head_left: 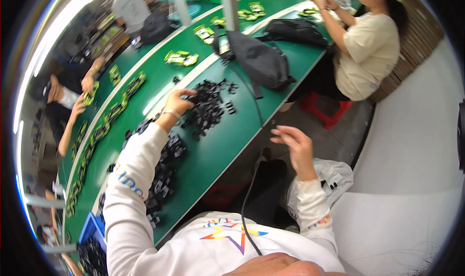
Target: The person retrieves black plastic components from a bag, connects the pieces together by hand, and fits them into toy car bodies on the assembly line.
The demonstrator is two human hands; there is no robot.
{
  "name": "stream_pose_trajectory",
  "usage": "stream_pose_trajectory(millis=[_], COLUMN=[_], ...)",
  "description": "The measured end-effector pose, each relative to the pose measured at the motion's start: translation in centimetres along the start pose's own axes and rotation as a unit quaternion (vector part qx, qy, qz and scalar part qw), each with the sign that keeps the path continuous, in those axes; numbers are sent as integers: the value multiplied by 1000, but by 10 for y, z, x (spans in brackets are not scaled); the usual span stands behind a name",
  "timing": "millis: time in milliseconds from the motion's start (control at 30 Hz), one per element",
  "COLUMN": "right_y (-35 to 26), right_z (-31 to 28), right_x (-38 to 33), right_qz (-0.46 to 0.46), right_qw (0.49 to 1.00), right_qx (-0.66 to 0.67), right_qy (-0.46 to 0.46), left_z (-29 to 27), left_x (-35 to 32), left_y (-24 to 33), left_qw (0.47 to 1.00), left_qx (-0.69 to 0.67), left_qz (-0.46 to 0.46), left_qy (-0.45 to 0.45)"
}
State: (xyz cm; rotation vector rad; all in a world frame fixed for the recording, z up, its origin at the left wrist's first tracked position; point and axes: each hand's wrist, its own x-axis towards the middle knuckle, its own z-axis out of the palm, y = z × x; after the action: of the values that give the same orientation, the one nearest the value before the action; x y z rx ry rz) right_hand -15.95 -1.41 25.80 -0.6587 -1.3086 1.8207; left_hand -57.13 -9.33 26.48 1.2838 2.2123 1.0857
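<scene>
My left hand reaches over the green table to the left edge of a heap of small black plastic parts. Its thumb and fingers are bent but apart, with dark parts behind the gap; nothing clearly held shows between them. Past the table's front edge, my right hand hovers above the floor and my lap, fingers loosely stretched and slightly blurred. I make out nothing in it. A second heap of black parts lies along the table under my left forearm.
Green-and-black parts line the belt beyond the table. Black bags lie at the table's far end. A blue bin stands at lower left. A seated person is at right. A cable hangs before me.
</scene>
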Motion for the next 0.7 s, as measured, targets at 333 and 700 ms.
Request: stream_pose_trajectory(millis=[333, 700], right_y=[84, 142], right_z=[-149, -203], right_x=[-163, -212], right_qz=[64, 90], right_qw=[931, 859], right_qx=[76, -11], right_qy=[350, 504], left_z=[-25, -41], left_x=[7, 95], left_y=[26, -60], left_qw=[993, 975], left_qx=[-89, 206], left_qz=[-82, -37], left_qy=[-15, -74])
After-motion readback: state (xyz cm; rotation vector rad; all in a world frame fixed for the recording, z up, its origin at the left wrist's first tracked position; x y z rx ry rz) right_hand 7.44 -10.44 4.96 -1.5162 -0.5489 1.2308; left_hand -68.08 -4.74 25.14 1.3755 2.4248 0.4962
